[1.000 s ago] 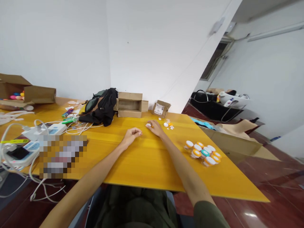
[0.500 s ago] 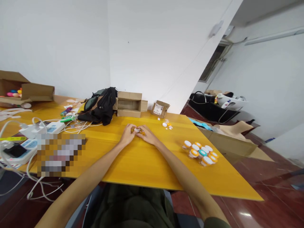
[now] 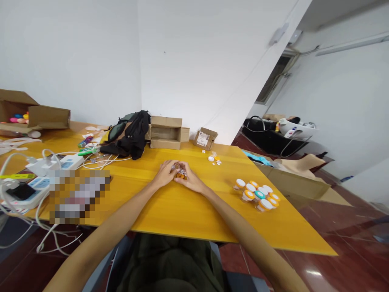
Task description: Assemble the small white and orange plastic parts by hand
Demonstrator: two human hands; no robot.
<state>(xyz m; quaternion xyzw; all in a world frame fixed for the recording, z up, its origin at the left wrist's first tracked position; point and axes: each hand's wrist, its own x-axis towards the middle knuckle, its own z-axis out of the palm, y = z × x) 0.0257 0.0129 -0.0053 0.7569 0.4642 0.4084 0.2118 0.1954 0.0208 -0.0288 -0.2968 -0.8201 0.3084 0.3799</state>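
My left hand [image 3: 165,173] and my right hand [image 3: 190,178] meet over the middle of the yellow table [image 3: 182,211], fingers curved around a group of small clear, white and orange pieces [image 3: 181,173]. The fingertips nearly touch at the far side. Which single piece each hand grips is too small to tell. To the right stands a cluster of small clear jars [image 3: 258,194] with white, orange and teal lids. Beyond my right hand lie a few loose white and orange parts [image 3: 215,159].
At the back are an open cardboard box [image 3: 165,138], a smaller box [image 3: 205,138] and a black bag [image 3: 130,136]. Power strips [image 3: 39,182] with white cables and a pixelated flat object [image 3: 80,196] lie left. A large carton [image 3: 288,184] stands beyond the right edge.
Both hands have closed in around the small pieces, with the fingertips nearer each other. More white and orange pieces show between them. The jars have not moved.
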